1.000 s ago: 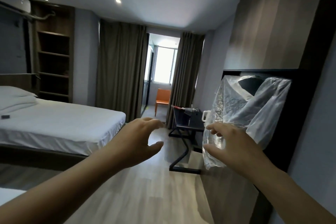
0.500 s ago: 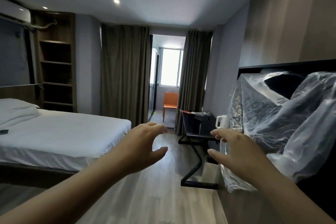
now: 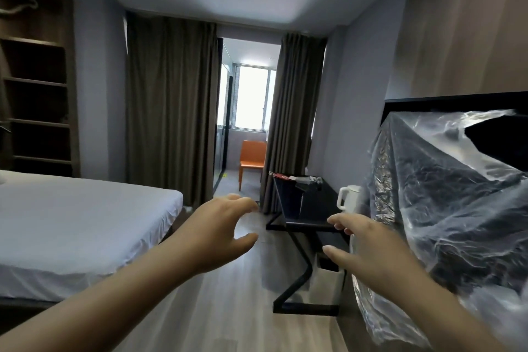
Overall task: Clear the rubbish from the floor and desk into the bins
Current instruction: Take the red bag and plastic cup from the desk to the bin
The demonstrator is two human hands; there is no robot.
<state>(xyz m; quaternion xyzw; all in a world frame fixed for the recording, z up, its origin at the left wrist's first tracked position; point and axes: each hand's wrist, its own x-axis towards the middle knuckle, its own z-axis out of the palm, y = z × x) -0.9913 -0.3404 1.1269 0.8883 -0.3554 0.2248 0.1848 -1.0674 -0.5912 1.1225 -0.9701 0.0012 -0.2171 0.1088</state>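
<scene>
Both my arms reach forward at chest height over the wooden floor. My left hand (image 3: 220, 230) is empty, its fingers loosely curved with the thumb apart. My right hand (image 3: 368, 251) is empty too, fingers spread, just left of a large object wrapped in clear plastic film (image 3: 445, 208) on the right. Ahead stands a black desk (image 3: 305, 223) with small items, among them something red and white (image 3: 297, 178), on its far end. A white bin (image 3: 325, 277) sits on the floor under the desk.
A bed with white sheets (image 3: 74, 223) fills the left side. A white kettle (image 3: 348, 197) stands on the desk by the wrapped object. Brown curtains (image 3: 168, 111) frame a doorway with an orange chair (image 3: 253, 157) beyond. Open shelves (image 3: 37, 100) stand at the far left.
The view has moved forward and to the right along the floor; the desk and the plastic-wrapped object are closer and larger. Both hands stay raised and empty.
</scene>
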